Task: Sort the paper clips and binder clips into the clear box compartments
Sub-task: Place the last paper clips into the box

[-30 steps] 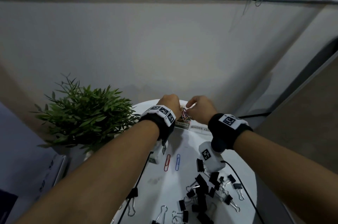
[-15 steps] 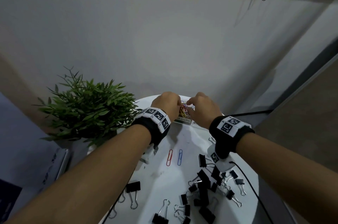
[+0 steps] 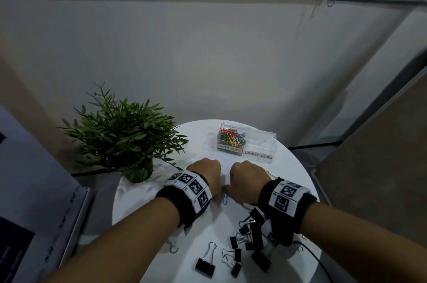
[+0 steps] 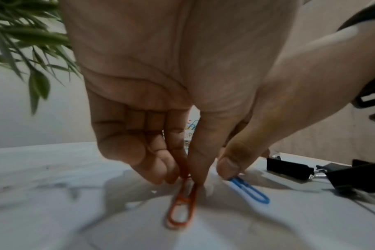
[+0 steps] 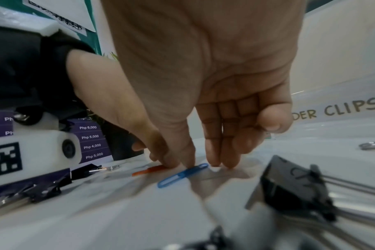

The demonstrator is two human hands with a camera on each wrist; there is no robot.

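The clear box (image 3: pixel 268 138) stands at the table's far side. Its left compartment holds several coloured paper clips (image 3: pixel 231 137); the right one, labelled BINDER CLIPS (image 3: pixel 258 155), shows nothing inside. My left hand (image 4: pixel 187 177) pinches the far end of an orange paper clip (image 4: pixel 181 209) lying on the table. Right beside it, my right hand (image 5: pixel 182 165) pinches the end of a blue paper clip (image 5: pixel 178 177), which also lies flat. In the head view both hands (image 3: pixel 205 174) (image 3: pixel 247 181) are knuckles up, with the blue clip (image 3: pixel 225 199) showing between them.
Several black binder clips (image 3: pixel 256 234) lie scattered at the near right of the round white table (image 3: pixel 138 208), one close under my right wrist (image 5: pixel 293 182). A potted plant (image 3: pixel 124 134) stands at the left edge. A cable (image 3: pixel 318 259) trails off the right.
Both hands have drawn back from the box to the two loose paper clips in the middle of the table and now have their fingertips on them. The box's paper clip compartment is uncovered.
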